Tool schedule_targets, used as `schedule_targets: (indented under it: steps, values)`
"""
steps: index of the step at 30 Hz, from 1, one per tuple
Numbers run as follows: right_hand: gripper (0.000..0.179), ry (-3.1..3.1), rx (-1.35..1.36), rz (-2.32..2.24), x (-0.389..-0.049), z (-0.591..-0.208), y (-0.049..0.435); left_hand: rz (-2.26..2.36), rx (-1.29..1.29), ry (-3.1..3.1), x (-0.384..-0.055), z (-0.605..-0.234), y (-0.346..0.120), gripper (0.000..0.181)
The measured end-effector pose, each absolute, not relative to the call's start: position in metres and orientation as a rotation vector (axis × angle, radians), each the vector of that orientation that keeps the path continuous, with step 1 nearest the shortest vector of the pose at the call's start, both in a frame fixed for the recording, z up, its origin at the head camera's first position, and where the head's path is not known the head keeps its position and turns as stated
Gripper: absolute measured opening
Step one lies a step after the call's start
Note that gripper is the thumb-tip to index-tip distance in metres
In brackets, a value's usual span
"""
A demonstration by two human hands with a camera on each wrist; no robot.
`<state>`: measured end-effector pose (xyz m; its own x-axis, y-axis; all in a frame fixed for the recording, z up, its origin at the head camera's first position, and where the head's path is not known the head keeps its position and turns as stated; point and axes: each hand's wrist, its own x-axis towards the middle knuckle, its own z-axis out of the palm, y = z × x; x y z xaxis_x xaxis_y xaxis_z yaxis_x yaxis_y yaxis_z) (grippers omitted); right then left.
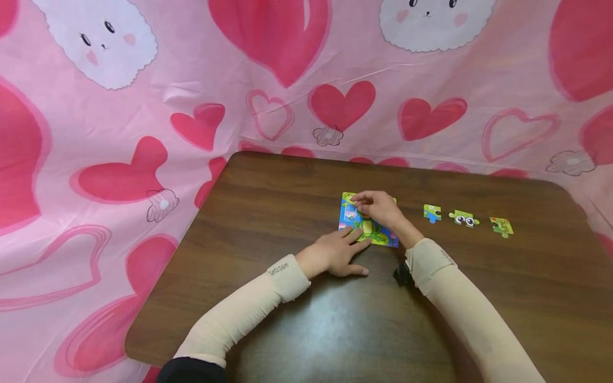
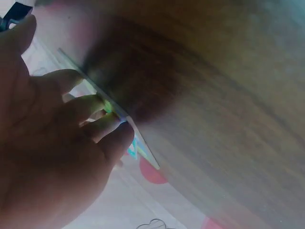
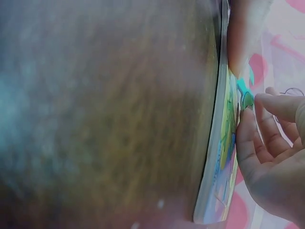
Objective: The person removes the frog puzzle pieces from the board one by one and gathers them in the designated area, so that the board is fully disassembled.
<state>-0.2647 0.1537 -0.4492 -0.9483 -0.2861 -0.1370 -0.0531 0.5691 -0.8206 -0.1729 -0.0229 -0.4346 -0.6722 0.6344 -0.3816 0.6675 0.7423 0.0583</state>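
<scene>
A jigsaw puzzle board (image 1: 344,221) with a green frog picture lies flat on the table, partly covered by both hands. My left hand (image 1: 339,252) rests with spread, straight fingers on the board's near left edge; in the left wrist view its fingertips (image 2: 125,136) touch that edge. Over the upper middle of the board, my right hand (image 1: 380,207) bends its fingers and thumb together. A small puzzle piece (image 3: 247,99) with a teal edge is pinched between them, tilted up from the board in the right wrist view.
To the right of the board lie three loose pieces: a blue-green piece (image 1: 432,213), a piece with two eyes (image 1: 463,218) and a green-yellow piece (image 1: 502,226). The brown wooden table (image 1: 268,213) meets a pink heart-patterned cloth (image 1: 201,64) behind and at left.
</scene>
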Motion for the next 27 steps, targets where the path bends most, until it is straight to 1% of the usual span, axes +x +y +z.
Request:
schedule_targets:
  steps: [5,20,27]
  values:
    - [0.029,2.56,-0.32,-1.306,-0.264,-0.451,0.153,-0.15,0.98,2.539,-0.169,-0.436,-0.024,0.082]
    - [0.035,2.48,-0.377,-1.335,-0.263,-0.453,0.161,-0.141,0.934,2.526,-0.167,-0.434,-0.022,0.083]
    - [0.033,2.435,-0.382,-1.326,-0.264,-0.452,0.164,-0.146,0.946,2.529,-0.168,-0.435,-0.023,0.082]
